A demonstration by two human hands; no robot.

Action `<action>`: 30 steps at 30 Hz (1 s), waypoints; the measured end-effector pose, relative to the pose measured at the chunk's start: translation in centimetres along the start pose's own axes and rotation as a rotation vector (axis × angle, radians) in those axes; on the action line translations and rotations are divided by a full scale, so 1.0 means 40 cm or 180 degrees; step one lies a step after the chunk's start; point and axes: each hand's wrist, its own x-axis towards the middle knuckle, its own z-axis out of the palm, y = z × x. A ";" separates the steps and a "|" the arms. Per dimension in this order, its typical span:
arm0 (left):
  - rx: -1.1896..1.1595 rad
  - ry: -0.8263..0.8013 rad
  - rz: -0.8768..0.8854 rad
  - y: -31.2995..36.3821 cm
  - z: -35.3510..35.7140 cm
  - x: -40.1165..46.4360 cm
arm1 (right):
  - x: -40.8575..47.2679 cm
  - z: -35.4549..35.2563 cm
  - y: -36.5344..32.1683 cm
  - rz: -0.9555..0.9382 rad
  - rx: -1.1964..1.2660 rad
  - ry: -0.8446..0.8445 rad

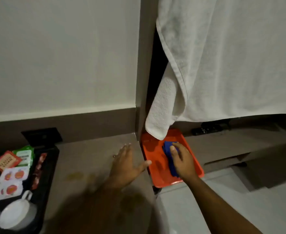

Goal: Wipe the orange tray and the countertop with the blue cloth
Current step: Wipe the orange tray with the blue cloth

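The orange tray (pixel 153 154) lies flat at the right end of the brown countertop (pixel 88 159), partly past its edge. My right hand (pixel 183 160) presses the folded blue cloth (pixel 168 149) onto the tray's middle, covering most of it. My left hand (pixel 127 163) lies flat on the countertop, fingers spread, its thumb touching the tray's left rim. Yellowish stains (pixel 75 176) mark the countertop near the left forearm.
A white towel (pixel 206 65) hangs down over the tray's far corner. A black tray (pixel 50 168) at the left holds tea sachets (pixel 13 174) and white cups (pixel 15 215). A dark socket plate (pixel 41 136) sits on the back wall. A lower ledge runs to the right.
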 end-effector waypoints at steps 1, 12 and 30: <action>0.0081 -0.0125 -0.0047 0.019 0.040 0.007 | 0.021 -0.011 0.044 0.0215 0.0042 -0.0017; 0.1080 -0.1139 0.0540 0.114 0.365 0.100 | 0.231 0.092 0.392 0.0300 -0.1160 -0.1184; 0.2002 -0.1226 0.0702 0.111 0.348 0.122 | 0.278 0.062 0.385 0.0308 -0.0053 -0.0488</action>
